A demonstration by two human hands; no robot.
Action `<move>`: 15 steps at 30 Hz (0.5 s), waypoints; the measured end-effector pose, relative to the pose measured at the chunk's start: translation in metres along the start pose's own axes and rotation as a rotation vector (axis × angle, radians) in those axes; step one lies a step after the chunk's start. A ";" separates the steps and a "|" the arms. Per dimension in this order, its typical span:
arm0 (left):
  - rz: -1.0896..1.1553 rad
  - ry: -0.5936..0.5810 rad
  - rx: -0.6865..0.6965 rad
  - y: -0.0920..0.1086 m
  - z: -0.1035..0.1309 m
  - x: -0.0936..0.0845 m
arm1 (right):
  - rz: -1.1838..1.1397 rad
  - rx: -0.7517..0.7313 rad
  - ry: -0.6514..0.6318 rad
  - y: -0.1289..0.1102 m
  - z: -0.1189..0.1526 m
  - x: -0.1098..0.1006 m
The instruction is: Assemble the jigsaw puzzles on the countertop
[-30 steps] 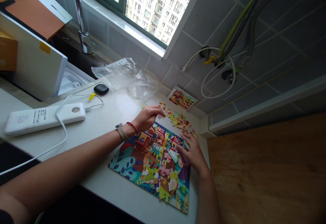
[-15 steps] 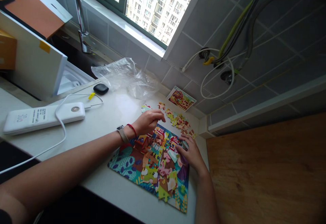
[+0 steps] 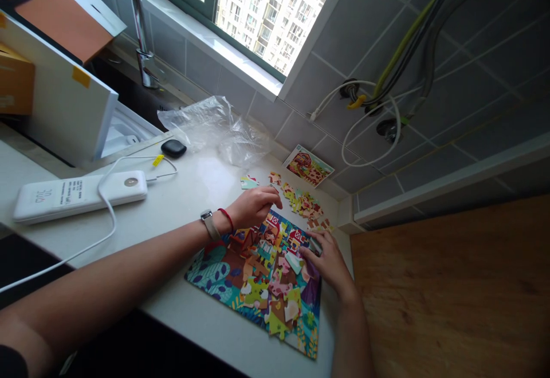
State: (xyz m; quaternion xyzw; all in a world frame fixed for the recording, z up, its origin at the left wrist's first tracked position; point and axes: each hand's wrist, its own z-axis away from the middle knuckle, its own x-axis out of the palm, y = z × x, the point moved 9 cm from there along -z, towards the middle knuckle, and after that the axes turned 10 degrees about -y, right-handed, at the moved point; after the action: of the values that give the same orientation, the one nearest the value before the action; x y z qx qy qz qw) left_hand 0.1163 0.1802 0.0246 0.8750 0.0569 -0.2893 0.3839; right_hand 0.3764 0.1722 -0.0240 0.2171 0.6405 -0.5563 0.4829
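A colourful board (image 3: pixel 210 275) lies on the white counter with several loose and joined puzzle pieces (image 3: pixel 279 309) on it. Over its upper left edge hangs my left hand (image 3: pixel 258 203), its fingers curled down; whether they hold anything is hidden. My right hand (image 3: pixel 324 255) rests at the board's upper right edge, fingers apart, thumb near a pale piece (image 3: pixel 294 262). Behind the board, more puzzle pieces (image 3: pixel 305 203) lie spread on the counter. A picture card (image 3: pixel 308 165) leans against the tiled wall.
Crumpled clear plastic (image 3: pixel 215 123) lies near the window. To the left are a white power bank (image 3: pixel 81 195) with a cable and a black oval object (image 3: pixel 173 148). A sink tap (image 3: pixel 146 69) stands behind. Wood (image 3: pixel 447 286) borders the counter on the right.
The whole view has shifted slightly. Both hands keep nearly the same places; the fingers of my right hand have drawn in a little at the board's edge.
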 end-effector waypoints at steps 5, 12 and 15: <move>0.082 0.157 -0.079 -0.010 0.001 -0.015 | 0.032 0.004 0.001 0.004 -0.002 0.009; 0.350 0.382 -0.411 -0.051 0.014 -0.032 | -0.098 -0.026 0.057 -0.004 -0.003 0.001; 0.301 0.309 -0.383 -0.047 0.013 -0.032 | -0.211 0.034 0.066 -0.001 -0.004 -0.001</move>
State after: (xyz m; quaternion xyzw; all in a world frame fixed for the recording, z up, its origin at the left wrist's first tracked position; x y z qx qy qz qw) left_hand 0.0689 0.2081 0.0047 0.8190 0.0380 -0.0763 0.5674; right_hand 0.3742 0.1760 -0.0234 0.1749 0.6658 -0.6074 0.3965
